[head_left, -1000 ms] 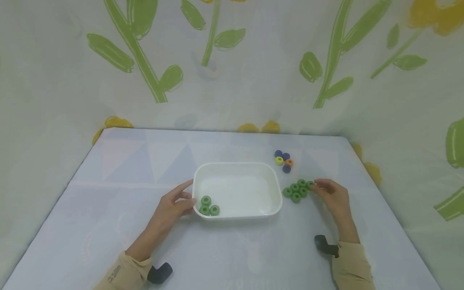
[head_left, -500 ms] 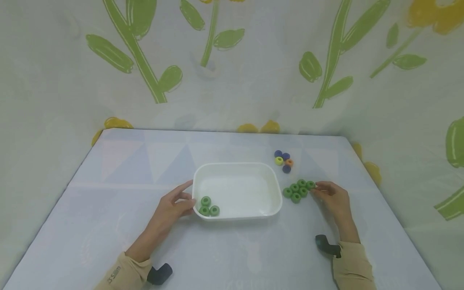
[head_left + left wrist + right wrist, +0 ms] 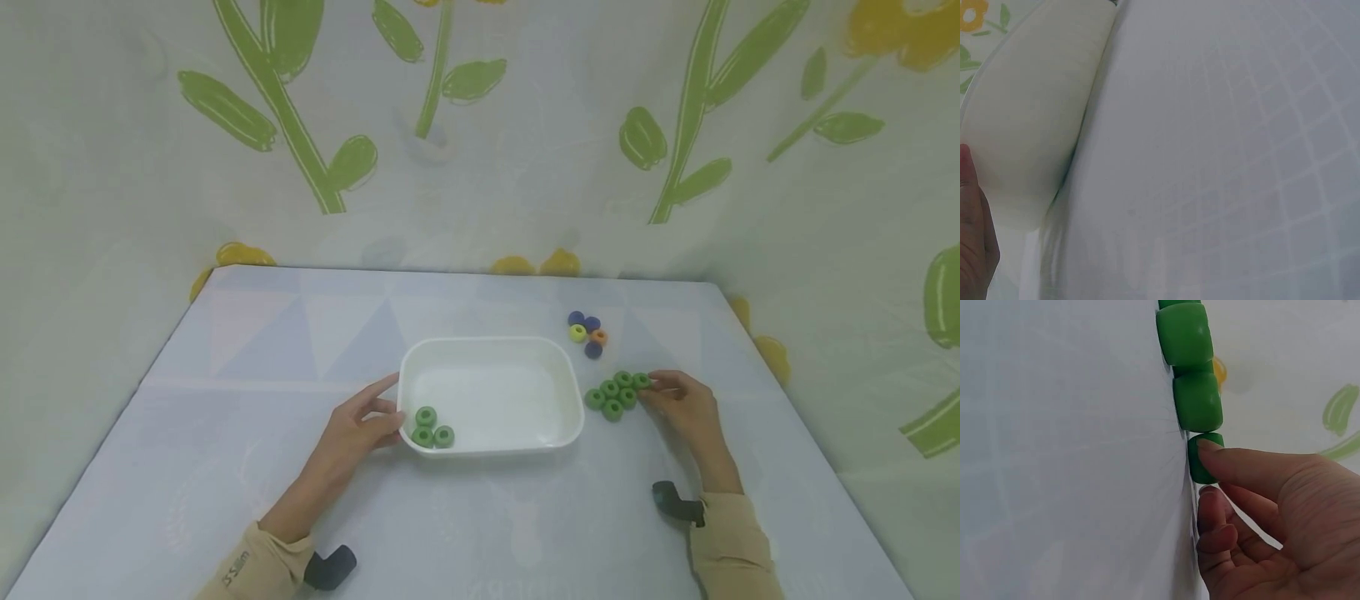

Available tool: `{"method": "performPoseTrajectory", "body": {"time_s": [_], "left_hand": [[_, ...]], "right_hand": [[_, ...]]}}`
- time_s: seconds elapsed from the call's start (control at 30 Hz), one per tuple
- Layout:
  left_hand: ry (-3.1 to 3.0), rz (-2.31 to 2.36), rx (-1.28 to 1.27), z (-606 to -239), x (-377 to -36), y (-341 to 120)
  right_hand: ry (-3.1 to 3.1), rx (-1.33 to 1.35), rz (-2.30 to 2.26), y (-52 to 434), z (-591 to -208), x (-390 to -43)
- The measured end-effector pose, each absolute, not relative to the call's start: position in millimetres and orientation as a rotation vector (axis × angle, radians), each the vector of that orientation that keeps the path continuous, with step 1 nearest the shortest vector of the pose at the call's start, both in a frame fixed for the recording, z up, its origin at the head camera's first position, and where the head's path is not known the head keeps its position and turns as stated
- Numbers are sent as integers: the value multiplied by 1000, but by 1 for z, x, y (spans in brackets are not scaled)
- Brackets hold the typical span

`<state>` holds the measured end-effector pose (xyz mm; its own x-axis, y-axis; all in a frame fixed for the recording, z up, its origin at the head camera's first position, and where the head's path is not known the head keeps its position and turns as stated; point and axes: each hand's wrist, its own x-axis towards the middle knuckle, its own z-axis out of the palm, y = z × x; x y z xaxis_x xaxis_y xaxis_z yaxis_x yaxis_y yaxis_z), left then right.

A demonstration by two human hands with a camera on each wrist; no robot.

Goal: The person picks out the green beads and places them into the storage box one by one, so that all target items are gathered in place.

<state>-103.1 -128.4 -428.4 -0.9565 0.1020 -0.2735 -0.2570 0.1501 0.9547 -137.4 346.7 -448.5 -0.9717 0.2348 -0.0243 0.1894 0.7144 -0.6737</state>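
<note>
A white tray [image 3: 495,447] stands mid-table with 3 green beads [image 3: 444,436] in its near left corner. My left hand [image 3: 360,425] holds its left end, the thumb and fingers against the wall; in the left wrist view only part of that hand [image 3: 974,231] shows beside the tray's outer side [image 3: 1029,119]. Right of the tray lies a cluster of several green beads [image 3: 612,408]. At its far right end my right hand [image 3: 688,408] pinches one green bead [image 3: 1199,464], the thumb on its side, in line with the bigger-looking beads [image 3: 1197,401] on the tabletop.
Behind the green cluster sits a small group of blue, yellow and orange beads [image 3: 593,349]. The pale patterned table [image 3: 480,525] ends at a flower-print curtain [image 3: 525,167]. A dark wrist camera [image 3: 330,568] juts from each sleeve.
My right hand shifts slightly left, its fingertips coming closer around the end bead of the green cluster. The left hand and the tray stay in place.
</note>
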Motion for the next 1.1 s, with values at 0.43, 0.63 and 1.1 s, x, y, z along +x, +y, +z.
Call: {"method": "performPoseTrajectory", "body": {"time_s": [0.43,0.63,1.1], "left_hand": [[2139,1888,-147,-428,-104,-130],[2146,1874,-161,-428,-104,-129],[2158,1848,-176,-428,-104,-130]], "right_hand": [[-2954,-370,1116,344,-446,-145],[-2978,-359,1090,342,-444,-145],[-2969,-417,1048,343,-445,-144]]}}
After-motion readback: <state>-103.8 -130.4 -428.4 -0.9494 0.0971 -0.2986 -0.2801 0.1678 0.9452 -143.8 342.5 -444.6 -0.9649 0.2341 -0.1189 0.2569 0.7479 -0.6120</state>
